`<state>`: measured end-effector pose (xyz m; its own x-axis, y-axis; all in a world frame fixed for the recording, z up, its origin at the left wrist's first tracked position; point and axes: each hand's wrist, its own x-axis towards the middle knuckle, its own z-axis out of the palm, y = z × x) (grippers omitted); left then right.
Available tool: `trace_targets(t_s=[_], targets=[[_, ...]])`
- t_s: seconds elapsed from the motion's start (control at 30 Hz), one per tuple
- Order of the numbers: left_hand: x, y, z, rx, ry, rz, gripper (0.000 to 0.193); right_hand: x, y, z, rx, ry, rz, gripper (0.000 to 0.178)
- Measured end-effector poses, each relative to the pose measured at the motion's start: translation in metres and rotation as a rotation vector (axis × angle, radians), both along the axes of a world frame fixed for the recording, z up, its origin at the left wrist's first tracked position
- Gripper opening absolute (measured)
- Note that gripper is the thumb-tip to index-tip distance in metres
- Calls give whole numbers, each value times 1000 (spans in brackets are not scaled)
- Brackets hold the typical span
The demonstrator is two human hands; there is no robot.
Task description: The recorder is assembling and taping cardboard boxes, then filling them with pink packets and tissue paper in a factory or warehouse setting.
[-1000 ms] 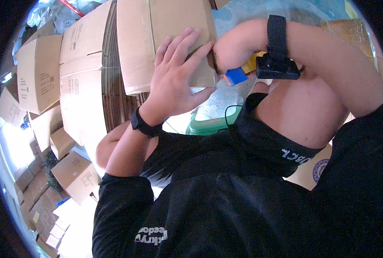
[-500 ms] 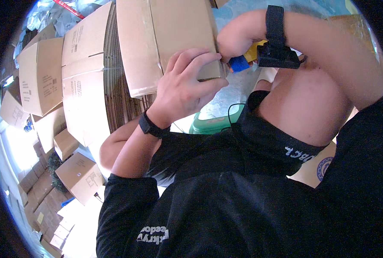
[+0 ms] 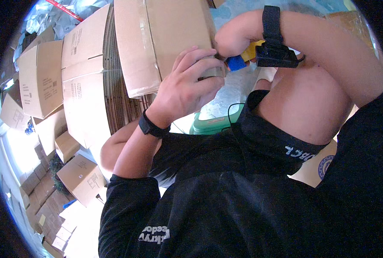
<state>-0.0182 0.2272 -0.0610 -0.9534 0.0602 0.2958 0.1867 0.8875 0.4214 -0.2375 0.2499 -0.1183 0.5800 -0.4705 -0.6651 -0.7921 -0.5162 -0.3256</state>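
Two bare hands over there, one left hand (image 3: 190, 81) and one right hand (image 3: 235, 39), with two black wrist straps (image 3: 271, 26), one to each arm; I count one taped carton (image 3: 174, 32), one blue-and-yellow object (image 3: 237, 63), one bundle of flattened cartons (image 3: 84, 81), its layers too many for me to count, at least five loose cartons (image 3: 41, 79), one green plastic piece (image 3: 210, 124), one red rod (image 3: 65, 10)

We see white lettering on the black shirt (image 3: 238, 206) and near the hem of the black shorts (image 3: 266, 135). Dark print stands on the bundled flat cartons (image 3: 84, 90) and on the open box (image 3: 38, 81) left of them; the lower box (image 3: 81, 177) bears print too small for us to read. A red strip (image 3: 65, 10) carries pale characters, and a tan surface (image 3: 308, 175) a round purple emblem (image 3: 324, 166).
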Motion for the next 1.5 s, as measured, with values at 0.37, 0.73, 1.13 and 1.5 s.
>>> trace_targets(t_s=[0.37, 0.73, 1.13, 1.5], targets=[[-1, 2, 0, -4, 5, 14, 15, 4, 9, 26, 161, -80, -362, 31], [-2, 9, -2, -90, -14, 59, 27, 6, 9, 19, 97, -9, -384, 31], [-13, 28, 7, -42, -85, 262, 53, -8, 2, -13, 32, -126, -210, 24], [-15, 7, 10, 379, -165, 332, 37, -18, 7, -6, 38, -179, -385, 28]])
